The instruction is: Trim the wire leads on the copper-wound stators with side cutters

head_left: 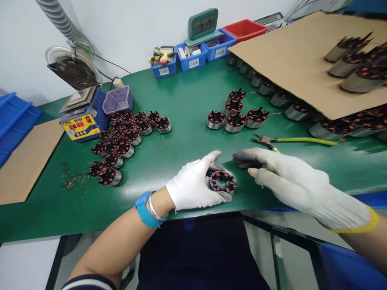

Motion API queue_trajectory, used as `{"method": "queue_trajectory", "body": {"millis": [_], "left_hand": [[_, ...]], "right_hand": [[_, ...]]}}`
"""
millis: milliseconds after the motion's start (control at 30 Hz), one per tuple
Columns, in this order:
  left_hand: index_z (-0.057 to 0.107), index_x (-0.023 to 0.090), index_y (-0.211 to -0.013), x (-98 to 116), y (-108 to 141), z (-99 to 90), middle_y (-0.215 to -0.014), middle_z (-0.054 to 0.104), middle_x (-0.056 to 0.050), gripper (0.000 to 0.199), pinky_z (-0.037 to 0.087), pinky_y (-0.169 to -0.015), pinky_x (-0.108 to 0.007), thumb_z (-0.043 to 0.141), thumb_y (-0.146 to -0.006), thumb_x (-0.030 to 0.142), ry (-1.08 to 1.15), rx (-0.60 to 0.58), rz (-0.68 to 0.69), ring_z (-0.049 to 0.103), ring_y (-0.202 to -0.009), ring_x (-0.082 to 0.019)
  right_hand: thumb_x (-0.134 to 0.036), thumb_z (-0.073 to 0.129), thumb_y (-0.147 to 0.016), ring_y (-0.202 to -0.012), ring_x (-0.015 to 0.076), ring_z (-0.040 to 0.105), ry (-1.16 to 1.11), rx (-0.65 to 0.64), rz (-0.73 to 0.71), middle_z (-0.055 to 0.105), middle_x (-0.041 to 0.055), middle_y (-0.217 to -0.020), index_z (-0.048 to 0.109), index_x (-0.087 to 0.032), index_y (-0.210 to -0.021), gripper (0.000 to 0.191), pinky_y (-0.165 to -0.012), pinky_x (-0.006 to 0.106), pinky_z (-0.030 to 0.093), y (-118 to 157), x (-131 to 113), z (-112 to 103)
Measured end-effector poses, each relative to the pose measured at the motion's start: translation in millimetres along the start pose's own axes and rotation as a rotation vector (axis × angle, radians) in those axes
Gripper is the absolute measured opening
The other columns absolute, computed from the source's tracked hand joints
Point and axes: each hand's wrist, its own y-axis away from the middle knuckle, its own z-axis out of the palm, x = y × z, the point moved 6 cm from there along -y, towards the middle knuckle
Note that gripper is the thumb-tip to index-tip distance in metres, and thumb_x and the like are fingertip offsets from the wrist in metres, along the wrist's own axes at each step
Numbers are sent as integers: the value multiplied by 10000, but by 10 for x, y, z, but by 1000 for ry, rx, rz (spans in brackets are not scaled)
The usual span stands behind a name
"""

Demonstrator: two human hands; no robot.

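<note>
My left hand (198,183), in a white glove with a blue strap and a bangle at the wrist, is wrapped round a motor stator (223,181) near the bench's front edge. Copper windings and a round central hole face up on this stator. To its right, my right hand (281,177), in a white glove with darkened fingertips and a yellow cuff, is held apart from it. The right fingers are stretched out, with the thumb away from them and nothing visible between. Just beyond that hand lie diagonal cutters (302,139) with green handles.
Several stators (127,137) cluster at left, more (235,122) at centre right. Cardboard (290,52) covers further stators at right and carries some on top. Wire scraps (74,180), a yellow-fronted soldering station (81,127), blue bins (193,60) and a clock (203,24) are on the green bench (181,108).
</note>
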Motion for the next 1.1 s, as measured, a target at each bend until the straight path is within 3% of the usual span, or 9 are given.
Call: {"method": "queue_trajectory", "body": {"millis": [67,167,300,400,533,600,667,833,1100], "left_hand": [[335,197,-1566,7,-5,10,-1298,705,-130,1080,539,-1050,-543,820,-647,491,-1,-20,10,668,-1212,-363],[356,171,-1551,56,-7,27,-1248,719,-130,1051,554,-1026,-530,789,-649,493,-37,-5,61,695,-1149,-354],[503,191,-1451,114,-5,61,-1142,736,-88,906,594,-955,-476,763,-614,422,-117,95,108,719,-1021,-318],[687,206,-1170,117,-7,49,-1028,722,-67,595,618,-865,-430,758,-614,408,-184,199,128,717,-891,-275],[708,203,-1034,54,-18,-44,-992,699,-67,513,616,-831,-419,819,-637,508,-237,258,92,709,-869,-258],[700,218,-1074,39,-29,-66,-1013,697,-61,562,607,-856,-436,857,-629,523,-266,209,89,710,-903,-268],[690,231,-1100,25,-38,-80,-1023,698,-56,590,598,-878,-443,886,-620,514,-305,167,73,707,-935,-277],[679,228,-1072,-12,-46,-96,-1027,706,-44,606,594,-866,-388,923,-596,515,-306,159,46,711,-938,-253],[650,224,-1141,49,-9,-26,-1098,712,-55,650,590,-926,-414,892,-611,514,-235,257,134,709,-973,-252]], "right_hand": [[-464,476,-893,-1057,290,696,-172,-93,11,740,90,-1194,673,-217,-1220,455,-872,409,547,4,-85,65],[-564,446,-905,-804,250,688,-221,-204,83,737,63,-892,678,-232,-912,405,-669,358,519,-6,-109,152],[-531,416,-903,-585,211,593,75,-268,168,629,38,-659,585,-240,-713,387,-509,324,364,20,23,106],[-487,461,-897,-566,235,603,389,-192,251,616,66,-642,607,-228,-717,347,-516,330,357,104,105,-55],[-519,455,-913,-867,337,690,424,-14,160,709,163,-1043,698,-205,-1046,419,-656,408,478,188,-48,-176],[-585,566,-839,-977,336,696,287,20,-18,669,170,-1279,595,-194,-1370,660,-733,411,534,197,-184,-88],[-602,634,-789,-993,330,706,182,11,-174,654,187,-1339,434,-147,-1537,899,-753,401,558,196,-264,69],[-424,431,-958,-896,298,737,164,-132,-93,774,97,-1104,711,-235,-1212,423,-682,372,533,122,-111,392],[-382,466,-893,-778,257,711,10,-133,62,780,55,-881,763,-254,-950,328,-592,320,459,64,-81,255]]}}
